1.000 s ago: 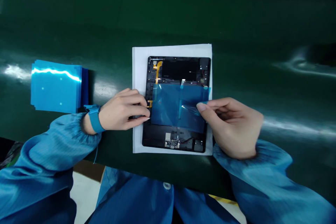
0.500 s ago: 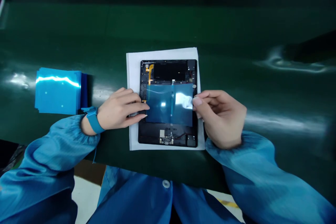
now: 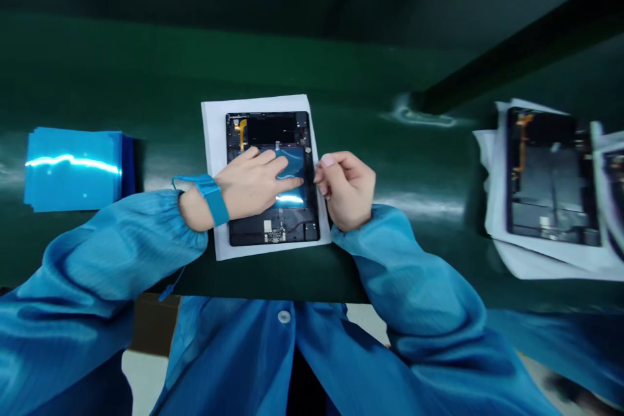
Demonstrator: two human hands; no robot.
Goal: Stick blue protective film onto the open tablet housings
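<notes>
An opened black tablet (image 3: 244,231) with its inner parts showing lies on white sheets (image 3: 214,143) in front of me. A blue film (image 3: 295,194) covers its middle. My left hand (image 3: 253,183) lies over the film with fingers spread, hiding much of it. Just beyond the tablet's right edge is my right hand (image 3: 345,187), thumb and forefinger pressed together; whatever is between them, if anything, is too small to name.
A stack of blue films (image 3: 73,185) lies at the left. Over at the right, another opened tablet (image 3: 550,198) rests on white sheets (image 3: 497,195), with part of one more beyond. A dark bar (image 3: 526,39) slants at the upper right.
The view has turned right, bringing the other tablets in. My left hand has slid from the film's left edge across it. My right hand has come off the film's right edge.
</notes>
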